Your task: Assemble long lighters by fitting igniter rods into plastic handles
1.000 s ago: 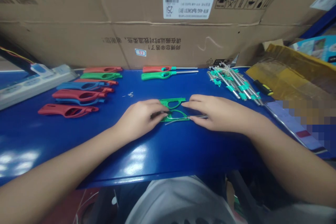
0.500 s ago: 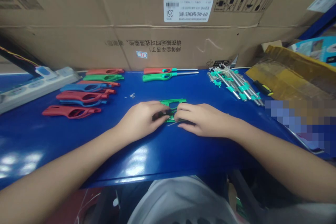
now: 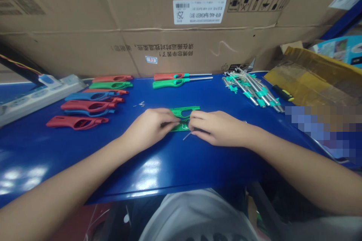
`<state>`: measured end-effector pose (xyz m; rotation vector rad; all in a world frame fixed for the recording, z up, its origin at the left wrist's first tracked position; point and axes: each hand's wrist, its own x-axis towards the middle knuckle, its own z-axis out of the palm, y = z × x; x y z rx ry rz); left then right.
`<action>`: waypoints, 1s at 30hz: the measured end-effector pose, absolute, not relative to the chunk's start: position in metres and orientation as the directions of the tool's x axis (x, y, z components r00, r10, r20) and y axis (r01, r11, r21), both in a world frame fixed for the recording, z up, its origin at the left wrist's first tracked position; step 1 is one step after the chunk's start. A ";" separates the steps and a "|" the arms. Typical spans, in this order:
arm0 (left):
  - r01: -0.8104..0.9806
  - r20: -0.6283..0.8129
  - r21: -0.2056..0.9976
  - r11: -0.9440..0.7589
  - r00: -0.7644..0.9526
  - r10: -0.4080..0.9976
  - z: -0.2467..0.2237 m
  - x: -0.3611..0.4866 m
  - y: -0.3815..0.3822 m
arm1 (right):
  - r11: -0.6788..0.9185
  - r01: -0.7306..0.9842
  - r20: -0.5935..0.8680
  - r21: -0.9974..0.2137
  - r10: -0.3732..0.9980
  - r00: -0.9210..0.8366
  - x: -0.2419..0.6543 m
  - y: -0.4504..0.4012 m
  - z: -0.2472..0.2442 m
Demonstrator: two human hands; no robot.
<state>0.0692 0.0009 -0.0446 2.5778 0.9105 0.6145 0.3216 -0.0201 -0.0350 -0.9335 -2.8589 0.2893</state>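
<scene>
Two green halves of a lighter casing lie on the blue table in front of me. The far casing half point(image 3: 192, 109) shows a trigger opening; the near casing half point(image 3: 177, 128) has a thin white wire in it and is partly covered by my fingers. My left hand point(image 3: 154, 123) is closed in a pinch over the left part of the near half, on a small dark piece too hidden to name. From the other side, my right hand point(image 3: 215, 127) pinches at the near half's right part. A thin pale tube point(image 3: 186, 136) pokes out beneath its fingertips.
Red, green and blue lighter casings point(image 3: 76, 121) lie at left beside a white power strip point(image 3: 31, 96). Two lighters with metal tubes point(image 3: 169, 83) lie at the back. Metal tubes with teal fittings point(image 3: 256, 88) are heaped at right, near a yellow-black tool point(image 3: 283, 93) and a taped carton point(image 3: 313, 79).
My left hand has shifted slightly left, uncovering more of the near casing half and its wire. The thin tube under my right hand now tilts more steeply downward.
</scene>
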 end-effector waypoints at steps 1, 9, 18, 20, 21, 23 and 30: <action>0.516 0.278 0.428 -0.742 0.706 0.652 -0.045 0.069 0.001 | 0.791 0.571 0.051 -0.219 0.594 -0.803 0.322 -0.020 -0.035; 0.598 0.199 0.198 -0.777 0.751 0.629 -0.042 0.071 -0.006 | 0.795 0.563 0.056 -0.228 0.587 -0.807 0.321 -0.020 -0.033; 0.588 0.139 0.024 -0.808 0.799 0.585 -0.032 0.074 -0.016 | 0.788 0.549 0.049 -0.280 0.583 -0.811 0.323 -0.021 -0.030; 0.591 0.132 0.091 -0.802 0.791 0.598 -0.034 0.072 -0.014 | 0.789 0.538 0.040 -0.297 0.573 -0.819 0.325 -0.022 -0.027; 0.592 0.127 0.121 -0.797 0.787 0.604 -0.035 0.071 -0.012 | 0.788 0.534 0.033 -0.306 0.570 -0.821 0.326 -0.022 -0.025; 0.591 0.120 0.156 -0.791 0.784 0.609 -0.036 0.070 -0.010 | 0.783 0.532 0.022 -0.323 0.568 -0.823 0.328 -0.024 -0.022; 0.585 0.093 0.009 -0.811 0.807 0.583 -0.032 0.072 -0.018 | 0.773 0.550 0.019 -0.316 0.584 -0.811 0.326 -0.023 -0.022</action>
